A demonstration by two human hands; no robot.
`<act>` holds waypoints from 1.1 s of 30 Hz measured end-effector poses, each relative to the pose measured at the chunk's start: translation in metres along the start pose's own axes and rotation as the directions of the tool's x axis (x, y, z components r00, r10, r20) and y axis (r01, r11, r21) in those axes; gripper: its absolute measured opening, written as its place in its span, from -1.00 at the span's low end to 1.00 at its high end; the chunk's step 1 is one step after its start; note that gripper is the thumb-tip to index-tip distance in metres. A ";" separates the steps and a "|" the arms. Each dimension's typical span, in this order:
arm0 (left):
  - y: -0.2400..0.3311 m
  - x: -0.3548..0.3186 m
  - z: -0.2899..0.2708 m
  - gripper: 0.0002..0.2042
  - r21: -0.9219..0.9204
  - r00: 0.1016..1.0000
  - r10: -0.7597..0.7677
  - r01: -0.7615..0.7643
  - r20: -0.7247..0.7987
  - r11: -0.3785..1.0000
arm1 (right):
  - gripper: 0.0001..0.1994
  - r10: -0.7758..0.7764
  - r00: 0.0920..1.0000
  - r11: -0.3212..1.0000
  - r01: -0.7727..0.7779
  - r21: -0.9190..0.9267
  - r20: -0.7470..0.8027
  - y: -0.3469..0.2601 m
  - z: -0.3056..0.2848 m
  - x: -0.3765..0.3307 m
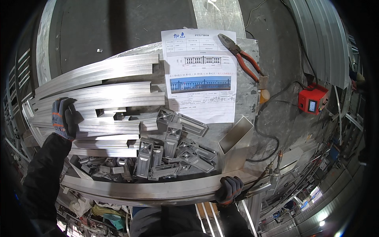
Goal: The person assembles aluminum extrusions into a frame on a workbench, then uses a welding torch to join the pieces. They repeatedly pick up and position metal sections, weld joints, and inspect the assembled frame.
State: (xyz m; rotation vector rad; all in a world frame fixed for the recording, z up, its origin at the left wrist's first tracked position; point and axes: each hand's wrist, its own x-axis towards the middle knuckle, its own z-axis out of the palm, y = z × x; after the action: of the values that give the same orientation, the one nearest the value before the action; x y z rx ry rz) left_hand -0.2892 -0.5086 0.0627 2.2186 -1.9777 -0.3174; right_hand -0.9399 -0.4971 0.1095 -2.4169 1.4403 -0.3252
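On the metal workbench (244,71), the left hand (64,117), in a grey and blue glove, is lying fingers curled over the ends of a stack of aluminium channels (102,98) at the bench's left side; the grip looks loose, more resting than clamped. The right hand (229,189), in a dark glove, is closing around the near edge of a long aluminium rail (158,189) running along the bench front, just beside a welding torch (276,168) and its black cable (264,134). Between the 2 hands, a heap of cast brackets (173,152) is sitting, with an open square tube (236,142) beside it. A printed sheet (199,75) is lying further back, with red-handled pliers (242,55) to its right and a small red box (312,99) on the floor.

Judging from this, the stacked channels are overlapping unevenly and overhanging the left edge, so a tug on 1 could be sliding the others off. The rail could also be knocking brackets loose or snagging the torch cable.
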 end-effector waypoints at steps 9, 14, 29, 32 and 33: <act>0.000 0.000 0.000 -0.55 -0.008 1.000 0.008 -0.008 -0.002 1.000 | -0.74 -0.045 0.998 0.999 0.046 -0.012 0.031 -0.001 -0.002 0.003; 0.000 -0.001 0.000 -0.56 -0.020 1.000 -0.012 0.012 0.012 1.000 | -0.74 -0.046 0.998 0.999 0.047 -0.024 0.031 -0.003 -0.003 0.007; -0.001 -0.002 0.001 -0.53 -0.011 1.000 -0.005 0.005 0.014 1.000 | -0.73 -0.044 0.999 0.999 0.045 -0.018 0.022 0.000 -0.001 0.004; -0.001 -0.002 0.001 -0.53 -0.018 0.999 -0.019 0.019 0.026 1.000 | -0.72 -0.044 0.999 0.999 0.044 -0.011 0.020 0.000 -0.001 0.004; -0.002 -0.002 0.001 -0.54 -0.038 0.999 -0.028 0.030 0.032 0.999 | -0.72 -0.043 0.999 0.999 0.043 -0.010 0.021 0.000 -0.001 0.004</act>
State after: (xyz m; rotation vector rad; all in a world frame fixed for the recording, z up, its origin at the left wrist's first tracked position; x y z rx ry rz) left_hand -0.2883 -0.5061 0.0613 2.2340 -1.9397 -0.3924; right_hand -0.9382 -0.5012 0.1107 -2.4555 1.3863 -0.3027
